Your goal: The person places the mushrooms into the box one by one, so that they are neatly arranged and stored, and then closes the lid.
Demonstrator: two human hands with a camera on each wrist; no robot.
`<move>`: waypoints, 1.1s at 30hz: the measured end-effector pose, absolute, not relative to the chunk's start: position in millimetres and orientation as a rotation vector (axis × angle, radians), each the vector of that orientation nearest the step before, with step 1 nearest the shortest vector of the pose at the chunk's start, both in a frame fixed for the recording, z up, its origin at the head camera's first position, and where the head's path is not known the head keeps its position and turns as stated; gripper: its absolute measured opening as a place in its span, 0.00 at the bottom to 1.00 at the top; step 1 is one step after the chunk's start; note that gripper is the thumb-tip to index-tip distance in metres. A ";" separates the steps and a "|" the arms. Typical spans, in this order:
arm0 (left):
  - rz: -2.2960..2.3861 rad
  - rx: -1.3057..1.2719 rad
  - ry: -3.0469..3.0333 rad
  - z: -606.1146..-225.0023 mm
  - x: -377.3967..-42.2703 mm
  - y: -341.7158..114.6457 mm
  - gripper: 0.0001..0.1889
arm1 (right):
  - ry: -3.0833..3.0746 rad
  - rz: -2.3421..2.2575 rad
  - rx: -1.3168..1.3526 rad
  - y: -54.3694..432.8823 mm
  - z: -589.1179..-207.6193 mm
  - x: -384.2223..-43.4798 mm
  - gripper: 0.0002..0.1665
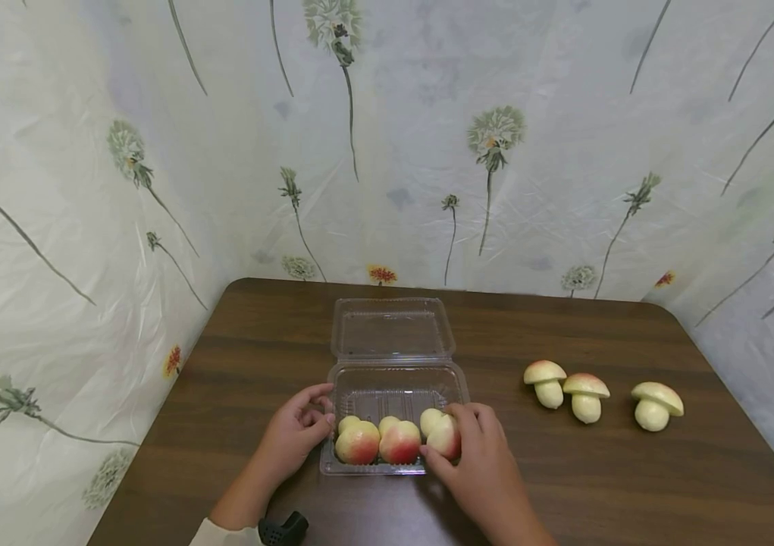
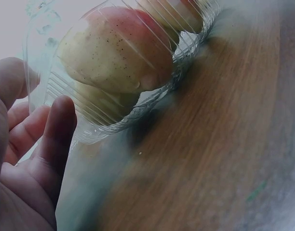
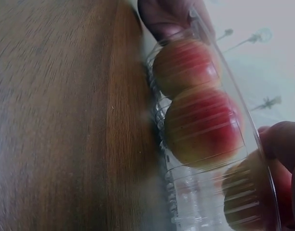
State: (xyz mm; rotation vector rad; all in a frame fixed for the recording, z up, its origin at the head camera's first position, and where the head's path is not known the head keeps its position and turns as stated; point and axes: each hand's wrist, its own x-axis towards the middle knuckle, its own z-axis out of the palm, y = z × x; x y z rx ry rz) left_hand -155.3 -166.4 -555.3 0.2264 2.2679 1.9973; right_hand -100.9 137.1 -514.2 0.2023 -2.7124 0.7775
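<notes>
Beneath both hands spreads a dark brown wood-grain table (image 1: 632,485); beyond them hangs a pale, shiny sheet (image 1: 393,189) printed with dandelions. The left hand (image 1: 294,425), fingers curled, grips the left wall of a clear plastic hinged box (image 1: 373,394), lid open past the hands. The right hand (image 1: 482,462) pinches a cream-and-red mushroom-shaped piece (image 1: 443,432) inside the box; two matching pieces (image 1: 358,442) sit left of that pinch, three loose pieces (image 1: 587,396) farther right.

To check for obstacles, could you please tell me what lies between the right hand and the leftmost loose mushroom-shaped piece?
In the head view, only bare brown tabletop lies between the right hand and the leftmost loose mushroom-shaped piece.
</notes>
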 end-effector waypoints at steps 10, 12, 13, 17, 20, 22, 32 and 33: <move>1.986 0.223 2.284 -554.9 -155.6 -165.2 0.26 | -2.716 0.727 0.246 137.6 -514.9 -102.3 0.39; 1.990 0.220 2.284 -555.5 -155.9 -165.2 0.26 | -2.721 0.721 0.247 137.5 -514.9 -102.6 0.39; 1.994 0.221 2.282 -555.6 -155.9 -165.2 0.25 | -2.722 0.716 0.248 137.2 -514.8 -102.7 0.39; 2.000 0.229 2.280 -555.9 -155.5 -165.2 0.25 | -2.731 0.693 0.245 136.5 -514.3 -103.7 0.38; 1.997 0.229 2.278 -555.4 -155.3 -165.4 0.25 | -2.749 0.667 0.253 135.6 -512.0 -104.9 0.36; 1.994 0.229 2.280 -555.0 -155.2 -165.5 0.25 | -2.775 0.649 0.253 134.9 -509.8 -105.9 0.32; 1.998 0.236 2.274 -552.9 -154.1 -165.4 0.26 | -2.825 0.603 0.269 134.0 -504.0 -107.8 0.25; 1.993 0.231 2.275 -552.6 -154.2 -165.6 0.26 | -2.821 0.604 0.273 134.2 -504.1 -107.9 0.25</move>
